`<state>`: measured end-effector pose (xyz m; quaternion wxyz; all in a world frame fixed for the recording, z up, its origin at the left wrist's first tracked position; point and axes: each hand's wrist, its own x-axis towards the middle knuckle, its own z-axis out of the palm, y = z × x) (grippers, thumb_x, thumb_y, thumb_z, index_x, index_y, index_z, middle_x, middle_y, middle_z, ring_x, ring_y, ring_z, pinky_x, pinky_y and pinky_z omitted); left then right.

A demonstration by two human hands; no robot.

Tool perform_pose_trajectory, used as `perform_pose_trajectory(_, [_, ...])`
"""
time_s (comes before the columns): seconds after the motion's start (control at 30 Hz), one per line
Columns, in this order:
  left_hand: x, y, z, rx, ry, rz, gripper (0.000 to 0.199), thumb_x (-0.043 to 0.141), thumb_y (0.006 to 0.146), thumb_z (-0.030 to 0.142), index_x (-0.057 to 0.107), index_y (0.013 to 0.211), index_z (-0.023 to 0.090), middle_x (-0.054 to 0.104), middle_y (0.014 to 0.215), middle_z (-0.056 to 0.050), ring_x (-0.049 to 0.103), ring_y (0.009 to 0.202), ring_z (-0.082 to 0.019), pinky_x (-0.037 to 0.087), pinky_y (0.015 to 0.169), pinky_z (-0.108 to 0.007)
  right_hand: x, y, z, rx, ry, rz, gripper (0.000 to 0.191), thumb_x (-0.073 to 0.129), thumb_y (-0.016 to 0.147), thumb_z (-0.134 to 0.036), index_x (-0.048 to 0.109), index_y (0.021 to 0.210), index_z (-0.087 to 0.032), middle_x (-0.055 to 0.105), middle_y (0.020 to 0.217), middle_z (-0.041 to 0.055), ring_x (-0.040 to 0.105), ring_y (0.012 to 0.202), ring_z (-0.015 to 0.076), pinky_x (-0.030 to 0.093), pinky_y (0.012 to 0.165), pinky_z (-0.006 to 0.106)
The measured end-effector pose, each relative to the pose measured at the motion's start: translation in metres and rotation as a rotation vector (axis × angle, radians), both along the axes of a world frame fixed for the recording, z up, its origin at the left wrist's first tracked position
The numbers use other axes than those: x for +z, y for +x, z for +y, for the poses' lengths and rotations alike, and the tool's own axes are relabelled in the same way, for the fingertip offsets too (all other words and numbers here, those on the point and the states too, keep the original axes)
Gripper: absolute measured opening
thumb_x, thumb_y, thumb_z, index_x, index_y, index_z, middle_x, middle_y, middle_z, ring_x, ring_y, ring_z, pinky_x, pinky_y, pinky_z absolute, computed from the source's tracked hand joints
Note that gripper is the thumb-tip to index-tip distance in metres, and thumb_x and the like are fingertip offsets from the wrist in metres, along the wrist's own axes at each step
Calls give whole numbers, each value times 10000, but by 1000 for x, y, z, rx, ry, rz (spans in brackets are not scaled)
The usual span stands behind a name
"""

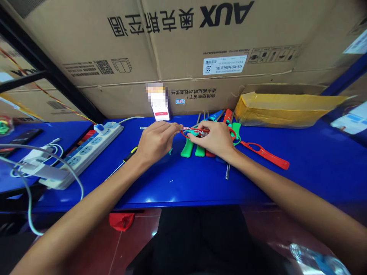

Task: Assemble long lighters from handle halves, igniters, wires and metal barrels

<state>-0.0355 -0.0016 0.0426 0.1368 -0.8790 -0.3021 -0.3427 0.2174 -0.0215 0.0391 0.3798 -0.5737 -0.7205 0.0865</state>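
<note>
My left hand point(157, 139) is closed in a pinch at the left end of a small piece with thin red and white strands point(187, 129). What its fingertips grip is hidden. From the other side, my right hand point(218, 137) holds that piece between thumb and fingers, above the blue table. Below and behind the hands lie several long-nosed lighters, among them one with a green handle point(187, 148) and another green one point(200, 150). Right of my right hand lies a red lighter handle casing point(266, 154). A short metal tube point(227, 172) shows below my right wrist.
A lit phone point(160, 105) leans on the large carton point(177, 49) at the back. A yellow-taped box point(286, 109) stands at the back right. On the left are a power strip point(83, 154) with white cables and a yellow-black screwdriver point(130, 154). The blue table's front edge point(183, 204) is near my lap.
</note>
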Motion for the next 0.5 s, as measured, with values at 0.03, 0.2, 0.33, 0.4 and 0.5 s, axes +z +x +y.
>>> perform_pose_trajectory(0.03, [0,0,0,0,0,1,289,582,1168,220,847,1281,229,905,1232,-101,863,1054,-259,681,945,-431,-1,-1,-1,-11,7,2,251,871,863,-524,812,881,-280,845,836,16,772,789,264,481,703,382])
perform_pose_trajectory(0.2, [-1,2,0,-14,26,16,310,560,1176,200,847,1290,215,907,1219,-110,864,1038,-259,684,923,-441,-3,-4,-4,-37,20,15,255,851,845,-503,710,888,-295,824,792,-5,761,746,263,458,676,383])
perform_pose_trajectory(0.33, [-1,2,0,-14,18,19,305,566,1176,198,845,1299,208,907,1213,-114,862,1025,-261,678,905,-441,0,-5,-7,-7,4,24,291,830,869,-489,650,1009,-309,864,851,-6,794,780,285,477,696,399])
perform_pose_trajectory(0.4, [-2,2,-1,-9,18,25,303,565,1180,204,843,1301,203,908,1205,-110,859,1019,-258,672,899,-432,2,-5,-8,-3,-11,21,321,824,880,-484,627,1062,-309,884,896,1,813,804,297,482,701,407])
perform_pose_trajectory(0.5, [-2,2,0,-8,12,25,306,561,1184,212,844,1298,196,909,1194,-111,855,1013,-261,666,885,-430,3,-5,-8,-2,-32,11,339,821,884,-464,607,1095,-307,890,907,2,826,816,303,485,704,413])
